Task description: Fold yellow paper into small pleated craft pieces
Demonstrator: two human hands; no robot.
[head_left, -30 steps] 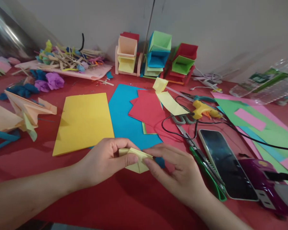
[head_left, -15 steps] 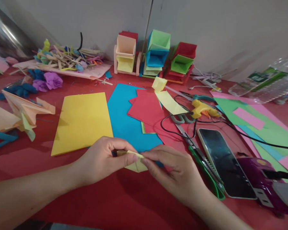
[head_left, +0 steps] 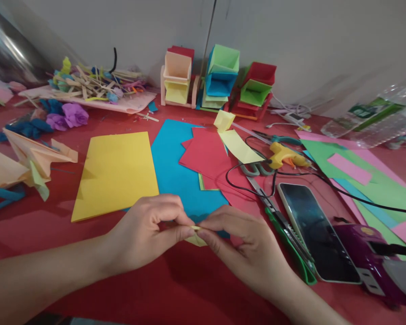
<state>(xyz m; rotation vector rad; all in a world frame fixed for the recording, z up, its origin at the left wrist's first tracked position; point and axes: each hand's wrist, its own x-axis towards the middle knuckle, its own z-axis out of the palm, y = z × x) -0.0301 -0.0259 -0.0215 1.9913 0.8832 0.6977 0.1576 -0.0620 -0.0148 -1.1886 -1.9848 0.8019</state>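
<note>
A small folded piece of pale yellow paper [head_left: 196, 240] is pinched between my two hands, low in the middle of the view. My left hand [head_left: 155, 228] grips its left end between thumb and fingers. From the other side, my right hand [head_left: 242, 237] pinches the right end, its fingertips almost meeting the left ones. Much of the paper is hidden behind the fingers. Just beyond the hands lie a blue sheet [head_left: 171, 153] and overlapping red sheets [head_left: 203, 151]. A folded yellow sheet [head_left: 117, 169] rests to the left.
On the right lie a box cutter [head_left: 287, 230], a phone [head_left: 320, 230], a yellow glue gun [head_left: 284, 155] with a black cord and a purple device [head_left: 368, 253]. Folded paper boxes on stands [head_left: 221, 83] line the wall. Craft sticks [head_left: 91, 83] are heaped back left.
My fingers have drawn closer together over the pale yellow paper. Less of it shows now, and its top edge looks narrower.
</note>
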